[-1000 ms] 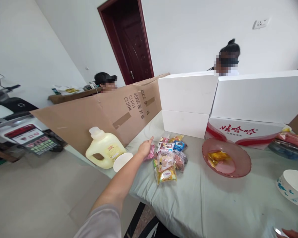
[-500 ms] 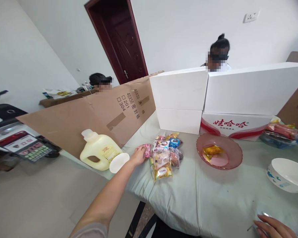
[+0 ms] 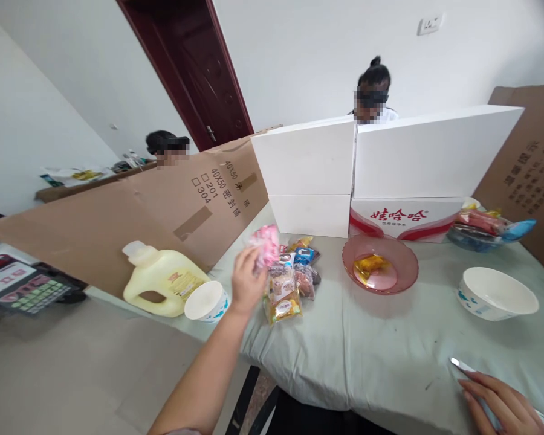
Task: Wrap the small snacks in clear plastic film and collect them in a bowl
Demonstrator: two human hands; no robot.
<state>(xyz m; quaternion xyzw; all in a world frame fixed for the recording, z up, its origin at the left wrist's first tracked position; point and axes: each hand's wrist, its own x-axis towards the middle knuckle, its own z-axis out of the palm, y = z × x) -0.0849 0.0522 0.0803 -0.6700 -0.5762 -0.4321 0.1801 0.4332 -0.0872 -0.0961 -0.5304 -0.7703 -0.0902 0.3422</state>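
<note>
My left hand (image 3: pixel 247 281) pinches a pink snack packet (image 3: pixel 268 244) and holds it up over the left edge of a pile of snack packets (image 3: pixel 285 287). Several wrapped snacks in yellow, blue, brown and clear bags make up that pile. At the lower right, my right hand (image 3: pixel 498 399) is closed around a slim silver tool (image 3: pixel 457 364); its tip shows past the fingers, but its kind is unclear. A pink translucent bowl (image 3: pixel 408 284) holds a yellow-wrapped snack (image 3: pixel 370 266). Left of my left hand stands a white paper bowl (image 3: pixel 206 302).
A pale yellow jug (image 3: pixel 165 281) stands beside the paper bowl. White boxes (image 3: pixel 306 163) and a cardboard sheet (image 3: pixel 163 211) wall off the table's back and left. Another white bowl (image 3: pixel 498 296) and a basin of packets (image 3: pixel 476 235) are at right. Two people sit behind the barriers.
My left hand has lifted the pink packet off the table, up beside the pile. More of the silver tool shows at my right hand. The view has shifted to the right.
</note>
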